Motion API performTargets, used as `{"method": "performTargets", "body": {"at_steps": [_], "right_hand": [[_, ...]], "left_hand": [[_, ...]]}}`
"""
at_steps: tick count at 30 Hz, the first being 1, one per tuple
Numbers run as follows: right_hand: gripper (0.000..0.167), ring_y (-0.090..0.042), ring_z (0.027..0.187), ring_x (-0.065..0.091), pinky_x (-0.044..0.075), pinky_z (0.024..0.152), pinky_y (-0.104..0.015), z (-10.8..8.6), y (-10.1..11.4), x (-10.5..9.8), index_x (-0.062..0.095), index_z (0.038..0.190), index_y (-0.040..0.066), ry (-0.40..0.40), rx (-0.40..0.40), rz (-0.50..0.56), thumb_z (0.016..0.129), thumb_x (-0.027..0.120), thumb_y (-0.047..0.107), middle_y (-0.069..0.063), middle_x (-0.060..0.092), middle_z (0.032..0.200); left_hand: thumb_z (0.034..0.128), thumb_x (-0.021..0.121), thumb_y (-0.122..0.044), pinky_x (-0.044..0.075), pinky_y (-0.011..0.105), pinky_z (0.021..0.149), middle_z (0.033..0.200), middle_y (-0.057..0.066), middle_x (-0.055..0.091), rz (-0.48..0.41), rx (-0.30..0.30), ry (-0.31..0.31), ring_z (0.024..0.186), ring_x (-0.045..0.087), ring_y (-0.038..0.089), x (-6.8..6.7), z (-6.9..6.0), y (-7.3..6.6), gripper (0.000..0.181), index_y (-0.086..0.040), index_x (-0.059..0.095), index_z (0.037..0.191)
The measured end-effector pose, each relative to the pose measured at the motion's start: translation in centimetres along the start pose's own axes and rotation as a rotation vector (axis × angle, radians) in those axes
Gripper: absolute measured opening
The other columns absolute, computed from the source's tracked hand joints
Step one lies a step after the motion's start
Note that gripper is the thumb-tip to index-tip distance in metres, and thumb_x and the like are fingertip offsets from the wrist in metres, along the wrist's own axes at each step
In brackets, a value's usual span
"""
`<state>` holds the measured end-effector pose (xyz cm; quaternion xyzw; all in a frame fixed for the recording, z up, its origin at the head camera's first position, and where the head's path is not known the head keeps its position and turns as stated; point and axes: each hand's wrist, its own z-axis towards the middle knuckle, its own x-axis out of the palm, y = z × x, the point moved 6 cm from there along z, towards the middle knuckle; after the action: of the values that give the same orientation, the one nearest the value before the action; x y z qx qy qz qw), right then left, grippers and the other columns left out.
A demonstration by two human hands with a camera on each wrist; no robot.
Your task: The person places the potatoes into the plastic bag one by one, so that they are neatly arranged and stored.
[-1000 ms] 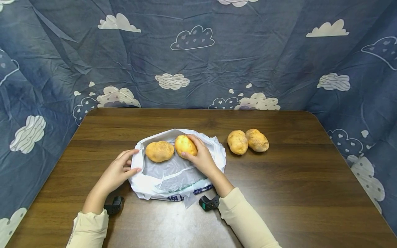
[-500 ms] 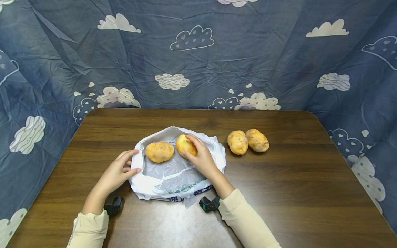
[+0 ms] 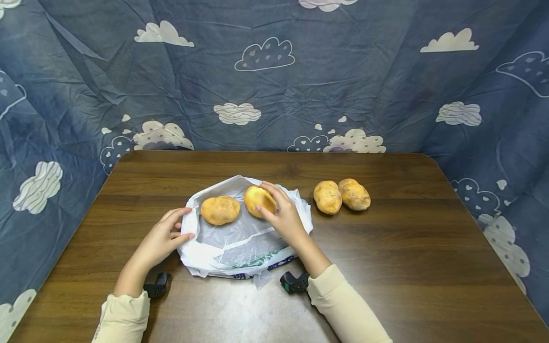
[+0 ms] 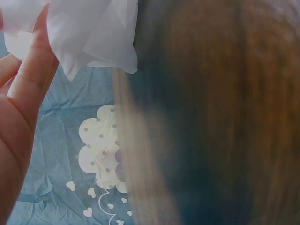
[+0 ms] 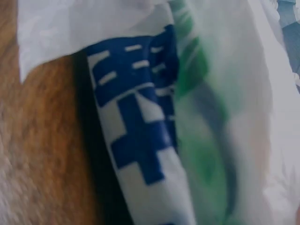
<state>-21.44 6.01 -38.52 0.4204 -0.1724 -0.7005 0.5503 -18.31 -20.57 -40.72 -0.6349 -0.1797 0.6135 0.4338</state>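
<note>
A white plastic bag [image 3: 240,245] with blue and green print lies wide open on the table. My left hand [image 3: 160,240] holds its left rim, with thumb and index fingertips over the edge; in the left wrist view, fingers [image 4: 37,65] lie against the white plastic. Inside the bag, my right hand [image 3: 285,219] grips a yellow potato [image 3: 257,201], thumb in front and fingers over its far side. Another potato [image 3: 220,210] lies just left of it in the bag. The right wrist view shows the printed bag side [image 5: 140,136], not the potato.
Two more potatoes, one nearer [image 3: 328,197] and one behind it [image 3: 354,194], lie touching on the brown wooden table [image 3: 407,247], right of the bag. A blue curtain with white clouds [image 3: 274,95] hangs behind the table's far edge.
My right hand has shifted slightly right, and the potato it grips has moved slightly the same way. The left hand and the other potatoes stay put.
</note>
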Motion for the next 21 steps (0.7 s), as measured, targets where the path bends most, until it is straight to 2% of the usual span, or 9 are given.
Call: {"method": "performTargets", "body": {"at_steps": [8, 15, 21], "right_hand": [[0.046, -0.022, 0.109, 0.048, 0.04, 0.093, -0.031, 0.0, 0.7, -1.5, 0.051, 0.12, 0.0, -0.065, -0.059, -0.01, 0.078, 0.069, 0.003, -0.011, 0.053, 0.119], [0.04, -0.032, 0.097, 0.052, 0.043, 0.088, -0.035, 0.4, 3.9, -4.0, 0.053, 0.111, -0.01, -0.131, -0.071, -0.049, 0.073, 0.068, -0.008, -0.022, 0.055, 0.107], [0.041, -0.036, 0.096, 0.051, 0.044, 0.086, -0.041, 0.2, 3.6, -5.6, 0.052, 0.11, -0.013, -0.161, -0.056, -0.069, 0.072, 0.067, -0.013, -0.025, 0.054, 0.106]], "left_hand": [[0.0786, 0.066, 0.002, 0.052, 0.03, 0.072, 0.123, 0.019, 0.04, 0.007, -0.003, 0.0, 0.091, 0.052, 0.028, 0.0, 0.0, 0.1, 0.057, 0.003, 0.039, 0.129], [0.0786, 0.067, 0.001, 0.052, 0.029, 0.071, 0.123, 0.02, 0.04, 0.01, 0.008, -0.006, 0.09, 0.052, 0.028, -0.1, 0.0, -0.1, 0.057, 0.004, 0.04, 0.129], [0.0792, 0.067, -0.001, 0.052, 0.029, 0.071, 0.123, 0.02, 0.041, -0.007, 0.009, -0.006, 0.09, 0.053, 0.028, -0.1, -0.1, -0.4, 0.056, 0.004, 0.04, 0.129]]}}
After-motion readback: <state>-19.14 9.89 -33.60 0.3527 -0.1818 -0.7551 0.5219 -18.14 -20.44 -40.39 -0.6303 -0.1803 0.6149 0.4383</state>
